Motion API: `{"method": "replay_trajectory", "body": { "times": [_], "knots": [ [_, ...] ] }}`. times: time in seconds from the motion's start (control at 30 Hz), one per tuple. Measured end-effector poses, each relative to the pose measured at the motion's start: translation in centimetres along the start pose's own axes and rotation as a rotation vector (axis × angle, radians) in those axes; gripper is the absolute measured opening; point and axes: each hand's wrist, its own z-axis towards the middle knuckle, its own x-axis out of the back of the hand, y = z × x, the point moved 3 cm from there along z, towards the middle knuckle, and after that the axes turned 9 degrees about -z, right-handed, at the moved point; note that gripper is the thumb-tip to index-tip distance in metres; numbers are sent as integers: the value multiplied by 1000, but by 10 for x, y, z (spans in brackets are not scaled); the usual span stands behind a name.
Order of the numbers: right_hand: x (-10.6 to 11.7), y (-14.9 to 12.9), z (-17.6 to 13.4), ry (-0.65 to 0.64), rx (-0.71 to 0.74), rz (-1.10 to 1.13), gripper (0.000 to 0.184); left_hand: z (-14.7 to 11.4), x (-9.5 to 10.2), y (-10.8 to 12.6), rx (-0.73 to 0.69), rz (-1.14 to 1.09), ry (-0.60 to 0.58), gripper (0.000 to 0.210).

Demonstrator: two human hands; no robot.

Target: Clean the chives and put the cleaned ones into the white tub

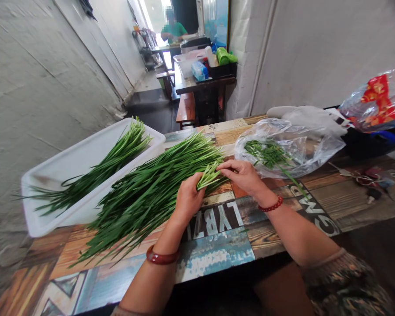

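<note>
A small bunch of garlic chives (209, 176) is in my left hand (190, 193), whose fingers wrap round the stems with the pale ends pointing up and right. My right hand (238, 173) pinches at those pale ends, thumb and forefinger close together; whatever sits between its fingertips is too small to make out. Beside and behind my left hand, a large heap of chives (145, 188) lies on the patterned table (217, 252). More chives (118, 158) rest in a white plastic tub (69, 151) at the left.
A clear plastic bag (316, 149) holding green scraps (266, 151) lies right of my hands. Keys (370, 195) and a red-printed plastic package (378, 98) are at the far right. Behind stands another table (206, 85) with boxes; a person in green (174, 30) sits farther back.
</note>
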Motion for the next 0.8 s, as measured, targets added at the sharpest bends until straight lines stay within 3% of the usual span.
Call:
{"method": "replay_trajectory", "body": {
  "times": [0.2,0.33,0.43,0.57,0.67,0.8],
  "knots": [
    [-3,7,0,-34,-112,156,18,3,-1,7,-94,65,-123,15],
    [8,17,3,26,-151,197,26,3,5,5,-29,-104,-31,20],
    [15,24,5,53,-111,8,22,2,9,2,22,-155,60,26],
    [9,25,2,-62,101,-358,21,2,11,2,21,-170,167,24],
    [-1,24,-1,-146,212,-603,21,2,8,1,24,-141,157,18],
    [-5,28,-3,-186,203,-821,15,1,6,-1,38,-96,123,13]
  ]
}}
